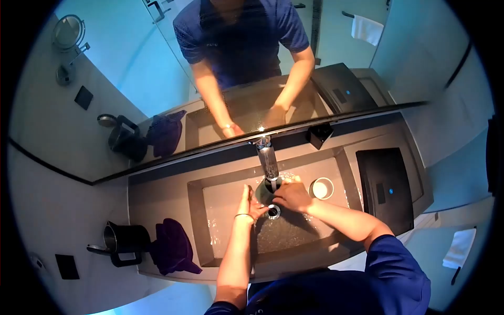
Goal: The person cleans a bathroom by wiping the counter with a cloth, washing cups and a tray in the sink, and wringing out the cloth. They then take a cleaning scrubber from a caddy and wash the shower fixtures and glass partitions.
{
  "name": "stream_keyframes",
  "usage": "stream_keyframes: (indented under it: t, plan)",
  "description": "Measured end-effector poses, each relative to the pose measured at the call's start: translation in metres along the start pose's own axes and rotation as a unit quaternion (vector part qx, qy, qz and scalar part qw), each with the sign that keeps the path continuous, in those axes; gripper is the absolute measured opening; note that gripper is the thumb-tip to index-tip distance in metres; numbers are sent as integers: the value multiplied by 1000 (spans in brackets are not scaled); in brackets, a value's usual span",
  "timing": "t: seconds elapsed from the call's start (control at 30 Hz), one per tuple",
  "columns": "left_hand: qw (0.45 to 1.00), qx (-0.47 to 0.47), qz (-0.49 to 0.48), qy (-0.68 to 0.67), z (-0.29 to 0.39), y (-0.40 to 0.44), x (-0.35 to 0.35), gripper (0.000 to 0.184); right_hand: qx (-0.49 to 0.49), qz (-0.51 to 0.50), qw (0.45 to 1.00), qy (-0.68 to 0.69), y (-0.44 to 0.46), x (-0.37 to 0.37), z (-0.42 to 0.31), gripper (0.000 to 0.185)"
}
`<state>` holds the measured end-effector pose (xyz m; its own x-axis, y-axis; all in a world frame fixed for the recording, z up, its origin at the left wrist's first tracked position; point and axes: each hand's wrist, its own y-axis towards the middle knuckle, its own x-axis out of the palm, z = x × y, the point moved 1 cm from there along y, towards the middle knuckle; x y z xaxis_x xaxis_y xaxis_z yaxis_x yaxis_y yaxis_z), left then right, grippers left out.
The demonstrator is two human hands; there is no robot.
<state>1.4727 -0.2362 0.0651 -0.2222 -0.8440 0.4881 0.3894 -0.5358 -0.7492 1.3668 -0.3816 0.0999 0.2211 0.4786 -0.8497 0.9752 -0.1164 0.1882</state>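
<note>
Under the chrome faucet (268, 163), a dark greenish cup (264, 193) sits in the water stream above the sink basin (226, 185). My right hand (293, 196) is at the cup's right side, its fingers curled over the rim. To the cup's left is my left hand (253, 203), fingers stretched upward and thumb apart; whether it touches the cup is hard to tell. Just below the cup shows the round metal drain (273, 211). A white cup (321, 188) stands in the basin, right of my right hand.
A dark purple cloth (172, 247) lies on the counter's left, beside a black kettle (126, 239). On the right rests a black box (387, 189). A small black holder (320, 135) stands behind the basin, below the large mirror (157, 126). A white towel (459, 248) hangs at far right.
</note>
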Motion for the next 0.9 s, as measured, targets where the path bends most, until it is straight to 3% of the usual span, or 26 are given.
stream_keyframes:
  t: [0.03, 0.1, 0.17, 0.2, 0.23, 0.27, 0.3, 0.37, 0.4, 0.47, 0.57, 0.7, 0.77, 0.83, 0.9]
  plan:
    - [986, -57, -143, -70, -8, 12, 8, 71, -10, -38, 999, 0, 5, -4, -7, 17]
    - [975, -52, -185, -114, -23, 30, 8, 65, -82, -14, 996, -30, 6, -11, -12, 18]
    - [980, -79, -161, -82, -28, 33, 9, 63, -71, -21, 997, -22, 4, -27, -13, 22]
    - [983, -79, -144, -84, -30, 32, 12, 62, 100, -22, 973, 209, 6, -43, -14, 27]
    - [976, -108, -171, -84, -27, 33, 10, 60, 263, -19, 868, 420, 7, -52, -13, 33]
    - [980, -106, -150, -75, -28, 32, 10, 60, 277, 43, 792, 543, 16, -53, -6, 45]
    - [984, -102, -129, -66, -28, 32, 10, 60, 289, 72, 752, 588, 20, -62, -6, 52]
    - [985, -98, -124, -71, -26, 33, 8, 58, 281, 18, 715, 640, 43, -74, -16, 49]
    - [985, -102, -122, -64, -26, 34, 6, 56, 281, 16, 718, 637, 50, -69, -15, 49]
    - [983, -110, -127, -75, -23, 35, 3, 51, 304, -6, 737, 603, 66, -57, -12, 23]
    - [975, -108, -185, -61, -25, 41, -4, 53, 301, -10, 779, 550, 74, -50, -18, 35]
    - [959, -85, -224, -153, -19, 25, 8, 50, 316, 12, 747, 585, 64, -56, -18, 22]
    - [960, -94, -215, -149, -21, 21, 0, 50, 330, 15, 751, 572, 66, -47, -19, 26]
    - [985, -84, -134, -68, -17, 16, 0, 50, 337, 31, 779, 528, 70, -48, -21, 30]
    - [990, -74, -110, -55, -9, 2, 3, 45, 333, 36, 763, 553, 64, -55, -24, 33]
